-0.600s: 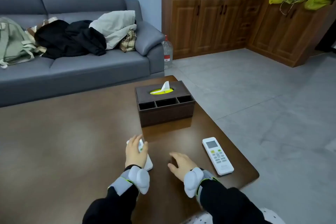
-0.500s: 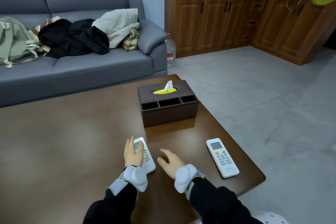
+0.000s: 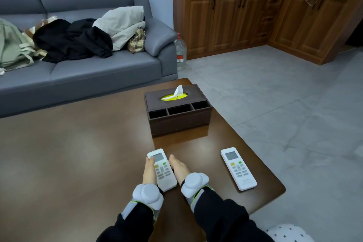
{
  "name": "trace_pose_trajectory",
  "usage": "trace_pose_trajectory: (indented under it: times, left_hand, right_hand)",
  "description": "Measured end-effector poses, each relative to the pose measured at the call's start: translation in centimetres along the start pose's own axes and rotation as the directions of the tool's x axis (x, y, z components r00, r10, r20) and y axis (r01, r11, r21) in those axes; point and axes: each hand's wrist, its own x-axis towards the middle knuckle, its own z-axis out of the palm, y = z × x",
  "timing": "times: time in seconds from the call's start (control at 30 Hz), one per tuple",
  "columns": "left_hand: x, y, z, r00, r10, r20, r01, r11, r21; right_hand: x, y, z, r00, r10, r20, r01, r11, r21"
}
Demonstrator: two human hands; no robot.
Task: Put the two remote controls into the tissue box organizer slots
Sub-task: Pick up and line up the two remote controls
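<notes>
Nearest, our left hand (image 3: 149, 171) and right hand (image 3: 179, 169) press flat against either side of one remote (image 3: 162, 169) on the table (image 3: 78, 153); a second remote (image 3: 238, 168) lies right; beyond, the organizer (image 3: 178, 111) slots stand empty.

On the glossy dark brown wooden table (image 3: 78, 153), a white remote control with a small grey screen (image 3: 162, 169) lies between the person's two hands: the left hand (image 3: 149, 171) touches its left edge, the right hand (image 3: 179, 170) its right edge, fingers stretched forward along it. A second white remote control (image 3: 238, 168) lies flat further right, apart from both hands. Beyond them stands a dark brown leather tissue box organizer (image 3: 179, 112), its three front slots showing dark, a white tissue (image 3: 178, 91) poking from the top. Behind the table is a grey sofa (image 3: 94, 68).
</notes>
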Motion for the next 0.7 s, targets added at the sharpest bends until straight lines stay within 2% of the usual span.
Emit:
trace_pose_trajectory:
  times: [0.13, 0.27, 0.4, 0.5, 0.6, 0.7]
  left_hand:
    - [-2.0, -2.3, 3.3, 0.990, -0.055, 0.131, 0.061, 0.997, -0.039]
    - [-4.0, -4.2, 6.1, 0.982, -0.083, 0.169, 0.090, 0.995, -0.039]
    - [-5.4, -5.9, 8.7, 0.979, -0.095, 0.178, 0.092, 0.995, 0.029]
    - [-5.6, -6.6, 9.8, 0.965, -0.114, 0.234, 0.098, 0.992, 0.080]
    - [-5.5, -7.1, 10.2, 0.954, -0.128, 0.271, 0.084, 0.982, 0.168]
    - [-5.7, -5.8, 9.8, 0.969, -0.081, 0.233, 0.022, 0.970, 0.243]
  right_hand:
    - [-0.9, 1.3, -3.9, 0.996, 0.033, -0.087, -0.025, 0.995, 0.100]
    - [-1.7, 2.1, -7.0, 0.986, 0.062, -0.153, -0.045, 0.993, 0.112]
    - [-2.9, 2.7, -9.7, 0.977, 0.071, -0.199, -0.048, 0.992, 0.118]
    - [-3.1, 3.1, -11.0, 0.970, 0.077, -0.231, -0.047, 0.990, 0.134]
    - [-3.2, 3.3, -11.7, 0.966, 0.073, -0.246, -0.048, 0.993, 0.105]
    - [-2.9, 3.2, -12.1, 0.961, 0.018, -0.277, -0.021, 1.000, -0.005]
